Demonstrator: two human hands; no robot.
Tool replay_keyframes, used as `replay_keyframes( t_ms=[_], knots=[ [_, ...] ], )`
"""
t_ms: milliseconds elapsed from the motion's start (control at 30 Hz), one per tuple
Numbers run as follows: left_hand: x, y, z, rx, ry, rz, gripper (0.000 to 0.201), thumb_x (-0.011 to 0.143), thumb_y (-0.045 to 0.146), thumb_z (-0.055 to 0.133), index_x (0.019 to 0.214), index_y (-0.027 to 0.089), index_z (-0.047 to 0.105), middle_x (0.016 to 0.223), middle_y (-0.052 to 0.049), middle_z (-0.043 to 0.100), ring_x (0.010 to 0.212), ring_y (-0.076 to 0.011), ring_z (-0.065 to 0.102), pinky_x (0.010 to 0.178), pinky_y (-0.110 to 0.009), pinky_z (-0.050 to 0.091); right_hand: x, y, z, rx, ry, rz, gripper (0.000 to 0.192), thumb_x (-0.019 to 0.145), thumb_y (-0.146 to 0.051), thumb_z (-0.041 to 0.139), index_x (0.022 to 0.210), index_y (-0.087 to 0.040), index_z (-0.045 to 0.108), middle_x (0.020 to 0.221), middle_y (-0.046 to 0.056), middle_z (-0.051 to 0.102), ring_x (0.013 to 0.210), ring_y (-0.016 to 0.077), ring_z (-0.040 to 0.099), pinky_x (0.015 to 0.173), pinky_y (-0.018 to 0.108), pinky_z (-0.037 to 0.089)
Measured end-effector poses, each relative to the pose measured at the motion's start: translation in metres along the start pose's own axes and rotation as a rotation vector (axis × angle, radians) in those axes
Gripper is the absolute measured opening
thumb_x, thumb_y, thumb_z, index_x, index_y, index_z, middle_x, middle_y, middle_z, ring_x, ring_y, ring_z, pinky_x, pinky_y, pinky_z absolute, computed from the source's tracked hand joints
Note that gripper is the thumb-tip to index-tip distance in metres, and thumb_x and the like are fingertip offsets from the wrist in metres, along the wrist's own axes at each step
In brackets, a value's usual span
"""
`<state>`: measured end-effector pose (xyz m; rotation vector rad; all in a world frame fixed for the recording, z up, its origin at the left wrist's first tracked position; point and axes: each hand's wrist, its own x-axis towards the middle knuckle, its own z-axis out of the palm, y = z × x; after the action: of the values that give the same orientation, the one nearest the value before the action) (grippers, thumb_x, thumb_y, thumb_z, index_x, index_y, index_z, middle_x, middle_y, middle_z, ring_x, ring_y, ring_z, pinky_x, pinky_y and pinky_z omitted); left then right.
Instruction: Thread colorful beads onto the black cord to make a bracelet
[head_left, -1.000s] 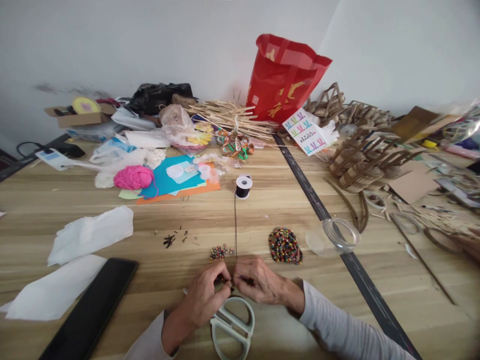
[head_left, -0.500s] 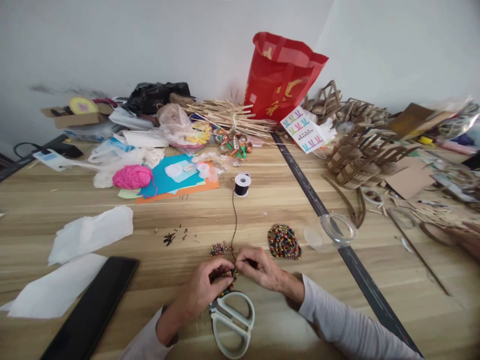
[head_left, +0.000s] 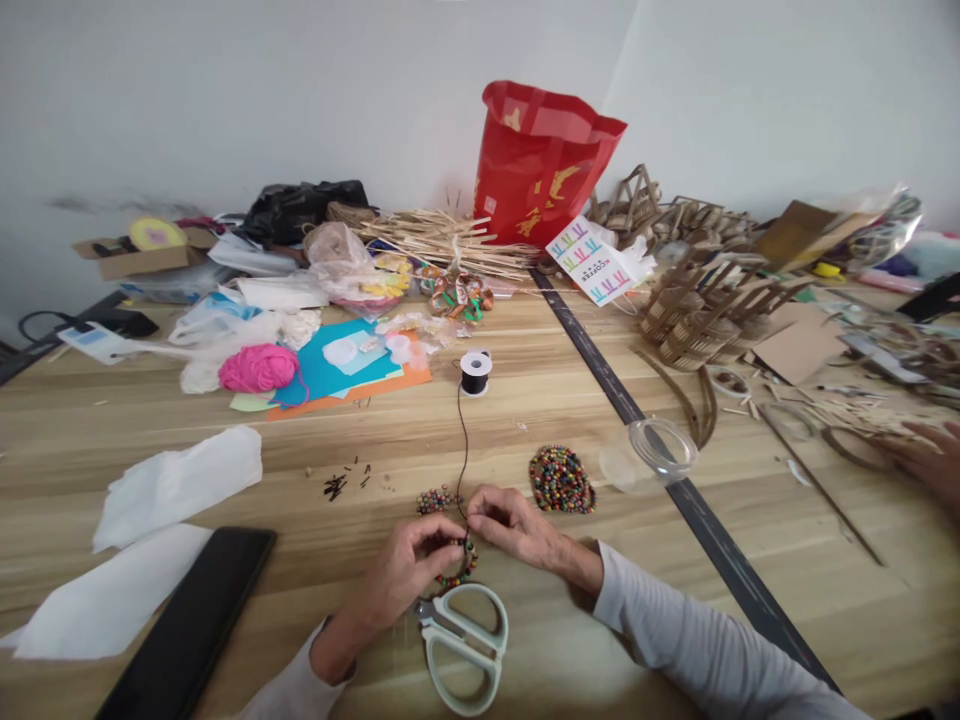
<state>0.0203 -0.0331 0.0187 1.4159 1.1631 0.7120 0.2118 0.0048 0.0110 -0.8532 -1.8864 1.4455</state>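
- The person's left hand (head_left: 397,572) has thumb and fingertips drawn nearly together at the top of a small loop of coloured beads (head_left: 470,562), pinching it.
- That loop hangs just above the table (head_left: 397,430) from those fingertips, or may touch it; from where I stand I can't tell.
- The right hand (head_left: 514,525) is just beside it, thumb and forefinger closed on the black cord (head_left: 465,445), other fingers curled.
- Away from the hands, the cord runs slackly to a white-ended spool (head_left: 475,372) standing upright.
- Right below the loop lie white-handled scissors (head_left: 472,648), partly under the left hand's side.
- Loose beads (head_left: 433,500) sit near the fingers, short black pieces (head_left: 335,487) farther left.
- Right of the hands is a heap of beaded strands (head_left: 562,480).
- Another person's hand (head_left: 926,455) shows at the far right edge.
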Motion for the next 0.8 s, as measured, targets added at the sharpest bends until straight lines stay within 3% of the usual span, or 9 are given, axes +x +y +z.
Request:
replay_keyframes(
  t_ms=[200,367,467,600,800],
  knots=[
    [0.002,0.007,-0.002,-0.144,-0.045,-0.042,0.014,0.073,0.026,0.063,0.078,0.013,0.066,0.07,-0.002,0.065,0.067,-0.0145,0.056,0.066,-0.026,0.043,-0.001,0.004,0.002,-0.018,0.045,-0.047,0.032,0.088,-0.045,0.05,0.088,-0.013,0.054,0.068,-0.002,0.047,0.055,0.007,0.038,0.048,0.018,0.03],
    [0.002,0.015,-0.003,-0.241,-0.026,-0.075,0.019,0.071,0.031,0.065,0.073,0.013,0.062,0.062,0.001,0.059,0.06,-0.0122,0.05,0.061,-0.025,0.04,-0.003,-0.003,0.004,-0.181,0.123,-0.26,0.035,0.09,-0.047,0.045,0.097,-0.014,0.054,0.084,0.005,0.052,0.068,0.0126,0.047,0.06,0.024,0.04],
    [0.002,0.019,-0.003,-0.294,0.001,-0.098,0.024,0.068,0.036,0.068,0.07,0.014,0.06,0.057,0.003,0.053,0.055,-0.0105,0.046,0.057,-0.024,0.037,-0.005,-0.011,0.006,-0.221,0.074,-0.34,0.038,0.091,-0.048,0.042,0.107,-0.014,0.051,0.091,0.008,0.052,0.077,0.016,0.049,0.068,0.029,0.043],
    [0.0,0.017,-0.005,-0.326,-0.038,-0.054,0.027,0.065,0.038,0.071,0.065,0.014,0.06,0.063,0.002,0.054,0.057,-0.01,0.046,0.055,-0.023,0.038,-0.006,-0.018,0.008,-0.222,-0.036,-0.358,0.045,0.092,-0.051,0.038,0.115,-0.013,0.046,0.101,0.011,0.051,0.074,0.0147,0.049,0.066,0.028,0.044],
    [-0.007,-0.004,-0.012,-0.421,-0.107,-0.116,0.03,0.07,0.041,0.069,0.069,0.014,0.055,0.063,-0.002,0.063,0.05,-0.0086,0.048,0.044,-0.018,0.03,-0.017,-0.013,0.004,-0.401,0.077,-0.414,0.035,0.093,-0.047,0.033,0.101,-0.015,0.046,0.085,0.007,0.051,0.071,0.0161,0.046,0.062,0.028,0.04]
  ],
)
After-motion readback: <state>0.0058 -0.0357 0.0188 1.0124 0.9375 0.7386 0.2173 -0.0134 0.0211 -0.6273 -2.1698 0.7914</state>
